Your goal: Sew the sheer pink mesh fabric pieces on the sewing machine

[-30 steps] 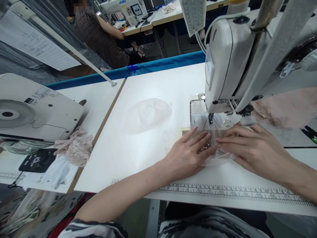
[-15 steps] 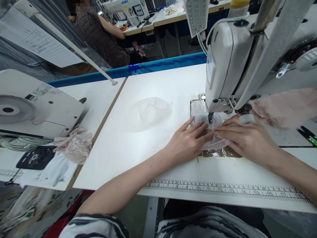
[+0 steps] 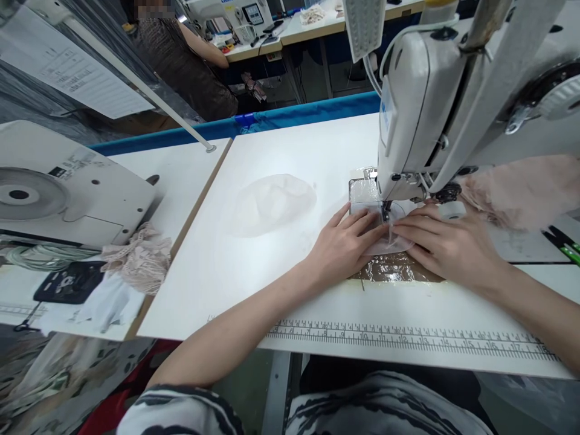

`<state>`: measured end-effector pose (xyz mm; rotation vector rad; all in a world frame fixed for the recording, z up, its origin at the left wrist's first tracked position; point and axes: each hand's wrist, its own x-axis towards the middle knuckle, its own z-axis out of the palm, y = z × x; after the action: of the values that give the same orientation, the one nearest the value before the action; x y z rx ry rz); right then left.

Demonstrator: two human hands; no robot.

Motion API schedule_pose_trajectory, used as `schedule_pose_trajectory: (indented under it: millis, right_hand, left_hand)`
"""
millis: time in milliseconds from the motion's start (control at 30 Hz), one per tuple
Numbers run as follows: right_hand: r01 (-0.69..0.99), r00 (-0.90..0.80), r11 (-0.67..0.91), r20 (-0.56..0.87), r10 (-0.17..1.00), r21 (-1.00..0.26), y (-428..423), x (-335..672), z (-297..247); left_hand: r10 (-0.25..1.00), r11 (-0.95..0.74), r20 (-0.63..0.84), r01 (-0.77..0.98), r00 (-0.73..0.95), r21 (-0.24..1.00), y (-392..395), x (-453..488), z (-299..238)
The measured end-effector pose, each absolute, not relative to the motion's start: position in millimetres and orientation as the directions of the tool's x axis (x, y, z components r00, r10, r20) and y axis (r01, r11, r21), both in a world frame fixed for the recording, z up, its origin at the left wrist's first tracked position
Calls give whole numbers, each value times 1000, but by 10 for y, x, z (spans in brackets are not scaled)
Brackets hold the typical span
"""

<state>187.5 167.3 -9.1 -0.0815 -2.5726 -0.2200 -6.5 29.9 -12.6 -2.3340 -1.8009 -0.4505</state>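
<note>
A small piece of sheer pale fabric (image 3: 390,244) lies under the needle of a white sewing machine (image 3: 405,115). My left hand (image 3: 342,238) rests on its left side, fingers spread and flat beside the presser foot (image 3: 386,208). From the right, my right hand (image 3: 448,244) grips the fabric's edge with its fingers together, close to the needle; its thumb is partly hidden. Brown shiny tape (image 3: 394,269) covers the table just in front of the fabric. Another sheer pale piece (image 3: 276,204) lies flat on the white table to the left.
Pink fabric (image 3: 521,190) and green-handled snips (image 3: 564,244) lie right of the machine. A printed ruler (image 3: 385,334) runs along the table's front edge. At left stand another machine (image 3: 67,187) and a pale fabric bundle (image 3: 138,257). A person (image 3: 181,66) sits beyond the blue cloth edge (image 3: 308,110).
The fabric has moved away from me, further under the presser foot, so more brown tape shows. Both hands have moved slightly forward with it.
</note>
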Motion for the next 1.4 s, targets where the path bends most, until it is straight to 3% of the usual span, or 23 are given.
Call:
schedule_pose_trajectory:
  millis: [100,300,433,533,633,767,867,1033,1400]
  right_hand:
    - [52,-843,997,537,15,53,1663,1899,-90]
    - [197,-824,949,483,296,-246,1684,1880,-71]
    - [211,-833,925,437,339,-315,1688,1861,-29]
    - [176,-837,934,453,309,-311,1692,1872,-30]
    - [100,-857,955,464,225,-279,1678,1907,-58]
    - [42,-852,998,519,62,-51,1636,1951,-79]
    - [29,-843,999,538,5,37,1616,1958,-66]
    - [35,-851,999,525,13,31,1606,1949,-38]
    - [54,-831,994,556,-5,90,1685,1898,-101]
  left_hand:
    - [930,-247,321,952,180,181,310,-45,-76]
    - [986,-146,140,879,91,454,521,-131,99]
    - [994,-106,47,845,95,525,624,-208,185]
    - [985,-175,87,865,152,470,587,-195,193]
    - [958,-259,204,909,200,327,466,-114,120]
    - [881,-311,386,950,273,37,269,22,-23]
    - [867,-305,376,945,326,-117,163,84,-59]
    - [892,-298,309,943,331,-147,113,98,-32]
    - [898,-277,312,950,309,-145,220,20,-64]
